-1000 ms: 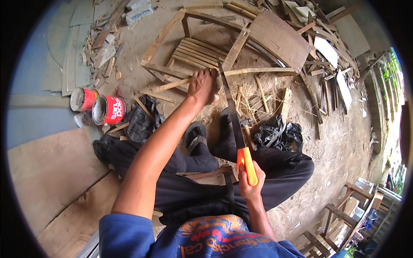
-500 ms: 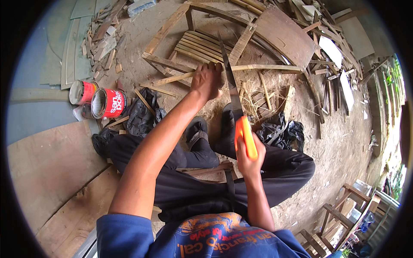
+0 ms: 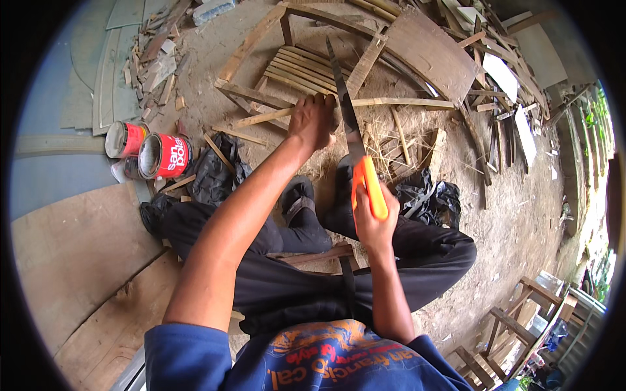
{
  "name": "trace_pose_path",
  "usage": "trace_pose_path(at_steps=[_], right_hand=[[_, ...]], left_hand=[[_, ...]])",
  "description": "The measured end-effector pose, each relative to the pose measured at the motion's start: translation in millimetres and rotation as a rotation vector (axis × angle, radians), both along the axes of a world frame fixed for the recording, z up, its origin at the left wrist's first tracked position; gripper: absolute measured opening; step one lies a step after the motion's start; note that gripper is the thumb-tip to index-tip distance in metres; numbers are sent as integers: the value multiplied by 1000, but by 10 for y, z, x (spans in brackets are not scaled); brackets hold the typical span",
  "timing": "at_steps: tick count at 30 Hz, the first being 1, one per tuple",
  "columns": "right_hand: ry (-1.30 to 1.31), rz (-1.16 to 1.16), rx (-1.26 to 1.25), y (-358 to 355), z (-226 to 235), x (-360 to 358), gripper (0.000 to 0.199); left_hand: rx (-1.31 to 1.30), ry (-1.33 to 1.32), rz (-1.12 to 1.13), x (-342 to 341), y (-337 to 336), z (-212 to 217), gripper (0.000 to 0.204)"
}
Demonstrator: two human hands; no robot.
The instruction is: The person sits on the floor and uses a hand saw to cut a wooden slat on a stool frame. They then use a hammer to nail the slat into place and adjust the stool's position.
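Note:
My right hand (image 3: 376, 221) is wrapped round the orange handle of a handsaw (image 3: 353, 127). The saw's long blade points away from me and crosses a thin wooden strip (image 3: 404, 102) just right of my left hand. My left hand (image 3: 312, 122) is closed on that strip, which sticks out on both sides of the fist. Where the teeth meet the wood is too small to make out. Just beyond the hands lies a wooden frame (image 3: 251, 45) with a slatted panel (image 3: 301, 68) inside it.
Red paint cans (image 3: 164, 156) stand at the left beside a black plastic bag (image 3: 215, 169). Another black bag (image 3: 430, 199) lies right of my right hand, near wood shavings (image 3: 388, 146). A plywood sheet (image 3: 430, 52) and scrap wood are piled at far right. A wooden ladder-like piece (image 3: 512, 326) lies at near right.
My right hand and the saw have moved a little away from me, the blade sliding forward past the strip. My left hand has hardly moved and keeps its grip.

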State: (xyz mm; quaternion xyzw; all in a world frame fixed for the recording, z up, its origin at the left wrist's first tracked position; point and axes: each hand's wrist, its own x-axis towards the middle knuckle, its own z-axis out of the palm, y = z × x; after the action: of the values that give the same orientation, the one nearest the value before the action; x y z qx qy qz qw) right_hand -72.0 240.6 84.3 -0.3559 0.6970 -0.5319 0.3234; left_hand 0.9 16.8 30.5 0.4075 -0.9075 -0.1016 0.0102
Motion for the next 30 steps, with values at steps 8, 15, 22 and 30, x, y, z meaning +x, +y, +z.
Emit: trace_pose_path(at_steps=[8,15,22,30], right_hand=[[28,-18,-54,332,143,101,8],[78,44,35,546,26,60,7],[-17,-13,-10,-14,-69,24,9],[63,39,-24,514,95,163,9]], left_hand=[[-151,52,-7,-5,-44,-318,60],[-50,-24,6,-17,-39,-126,60],[-71,64,-8,-55,-14,-86,58],[-344,58,-52,202,-170,-632,55]])
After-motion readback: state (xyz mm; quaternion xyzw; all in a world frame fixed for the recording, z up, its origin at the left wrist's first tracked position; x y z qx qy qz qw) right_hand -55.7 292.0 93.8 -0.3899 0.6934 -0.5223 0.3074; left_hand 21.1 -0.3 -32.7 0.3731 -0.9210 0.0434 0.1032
